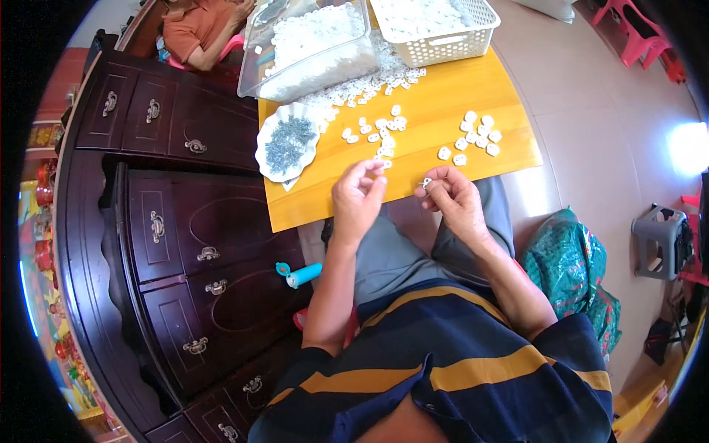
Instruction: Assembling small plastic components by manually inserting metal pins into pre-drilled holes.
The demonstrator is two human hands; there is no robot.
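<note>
From where I stood, the right hand (459,208) pinched a small white clip (427,181) in its fingers above the desk's (325,193) near edge, thin pin (422,183) pointing left. The left hand (356,202) curled loosely, fingers apart; steadying the clip squarely seemed wise.

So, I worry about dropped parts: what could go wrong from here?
The small white piece in the right hand is by the near edge of the table, so it might drop if the grip slips. The scalloped white dish of small dark parts sits at the table's left edge; a nudge could spill it.
</note>
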